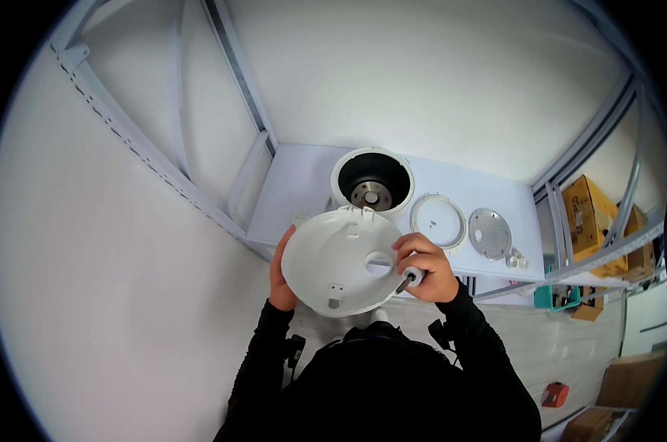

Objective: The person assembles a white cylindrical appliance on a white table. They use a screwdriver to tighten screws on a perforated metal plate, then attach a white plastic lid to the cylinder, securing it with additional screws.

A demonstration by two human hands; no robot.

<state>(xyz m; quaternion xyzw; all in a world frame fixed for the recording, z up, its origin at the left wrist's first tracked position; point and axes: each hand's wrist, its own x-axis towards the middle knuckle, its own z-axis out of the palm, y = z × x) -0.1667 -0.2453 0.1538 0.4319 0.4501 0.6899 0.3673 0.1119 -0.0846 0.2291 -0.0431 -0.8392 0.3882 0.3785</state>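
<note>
A round white plastic rice cooker lid shell [322, 258], with a round hole on its right side and small slots, is held up in front of me, hollow side showing. My left hand [280, 276] grips its left rim. At the right rim my right hand [427, 267] has its fingers curled against the shell, and what seems to be a screwdriver [413, 276] with a light handle and dark shaft sits in that hand. Behind the shell stands the open rice cooker body [342, 163], its dark inside and metal heating plate [360, 195] visible.
On the white table [297, 169] lie a white ring [462, 234], a round perforated metal plate [489, 234] and small white parts [521, 261]. Grey metal frame posts [238, 66] flank the table. Cardboard boxes [587, 221], a teal bin [544, 297] and a red object [555, 395] are at right.
</note>
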